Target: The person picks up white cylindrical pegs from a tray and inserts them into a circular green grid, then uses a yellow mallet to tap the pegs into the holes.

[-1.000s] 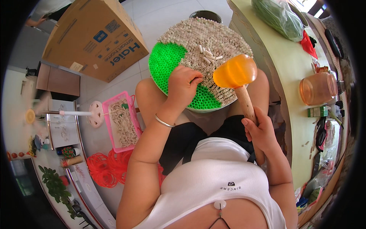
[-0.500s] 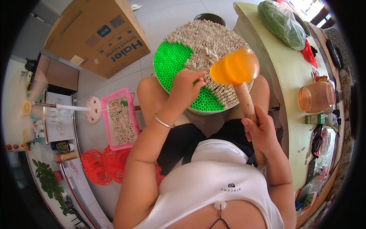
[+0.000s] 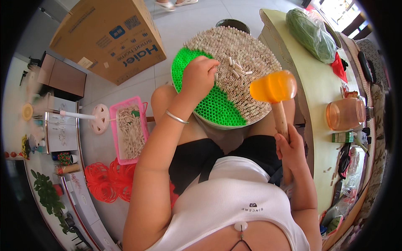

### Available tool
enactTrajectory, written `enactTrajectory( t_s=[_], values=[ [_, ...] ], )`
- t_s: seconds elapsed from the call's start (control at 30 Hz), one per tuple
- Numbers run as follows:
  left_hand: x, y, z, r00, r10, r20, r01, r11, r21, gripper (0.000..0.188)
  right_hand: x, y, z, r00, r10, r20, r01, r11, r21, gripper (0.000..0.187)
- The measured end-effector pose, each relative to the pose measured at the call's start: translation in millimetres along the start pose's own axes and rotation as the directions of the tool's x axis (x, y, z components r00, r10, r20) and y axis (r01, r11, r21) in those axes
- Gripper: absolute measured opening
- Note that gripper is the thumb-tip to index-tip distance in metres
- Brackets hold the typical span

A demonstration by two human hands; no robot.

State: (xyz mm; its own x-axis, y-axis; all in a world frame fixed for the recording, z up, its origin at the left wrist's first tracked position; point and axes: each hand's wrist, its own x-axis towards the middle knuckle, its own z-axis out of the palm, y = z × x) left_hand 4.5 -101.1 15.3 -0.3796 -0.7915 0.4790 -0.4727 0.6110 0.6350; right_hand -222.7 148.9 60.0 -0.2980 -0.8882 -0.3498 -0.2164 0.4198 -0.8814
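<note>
A round disc [image 3: 211,109] packed with small green tubes rests across my lap. Short beige sticks [image 3: 247,46] stand upright in its far and right parts, while the green part on the left and near side shows open holes. Several loose sticks [image 3: 237,69] lie on top of the upright ones. My left hand [image 3: 197,77] is above the disc with its fingertips pinched, at the border between green and beige; what they hold, if anything, is too small to make out. My right hand [image 3: 289,148] grips the wooden handle of a mallet [image 3: 273,86], its amber head raised over the disc's right edge.
A pink basket [image 3: 119,152] of loose sticks stands on the floor to the left, with red rings [image 3: 100,180] nearer me. A cardboard box [image 3: 109,42] is at the far left. Along the right runs a pale green table [image 3: 301,79] bearing a bagged green vegetable and a jar. A person's shoes [image 3: 176,5] show far ahead.
My left hand has moved up and away from the near part of the disc. The mallet has shifted right and slightly down, uncovering the loose sticks. A person's feet have come into view at the top.
</note>
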Motion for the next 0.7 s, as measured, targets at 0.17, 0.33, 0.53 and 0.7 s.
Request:
enactTrajectory(
  t_s=[0.17,0.33,0.53,0.7],
  values=[
    [34,-11,29,0.965,0.254,0.063,-0.261,0.956,0.135,0.025,-3,12,1,0.998,0.058,-0.012,-0.058,0.998,0.033,0.016],
    [49,-21,35,0.914,0.357,0.192,-0.39,0.904,0.176,0.02,-2,10,6,0.999,0.051,-0.011,-0.05,0.998,0.029,0.017],
    [31,2,2,0.978,0.102,0.181,-0.108,0.994,0.026,0.016,-3,8,0,0.998,0.067,-0.007,-0.066,0.997,0.04,0.017],
    [-25,19,-11,0.984,-0.111,0.141,0.156,0.915,-0.373,0.019,-5,6,2,0.996,0.075,0.047,-0.081,0.989,0.125,0.017]
  ],
)
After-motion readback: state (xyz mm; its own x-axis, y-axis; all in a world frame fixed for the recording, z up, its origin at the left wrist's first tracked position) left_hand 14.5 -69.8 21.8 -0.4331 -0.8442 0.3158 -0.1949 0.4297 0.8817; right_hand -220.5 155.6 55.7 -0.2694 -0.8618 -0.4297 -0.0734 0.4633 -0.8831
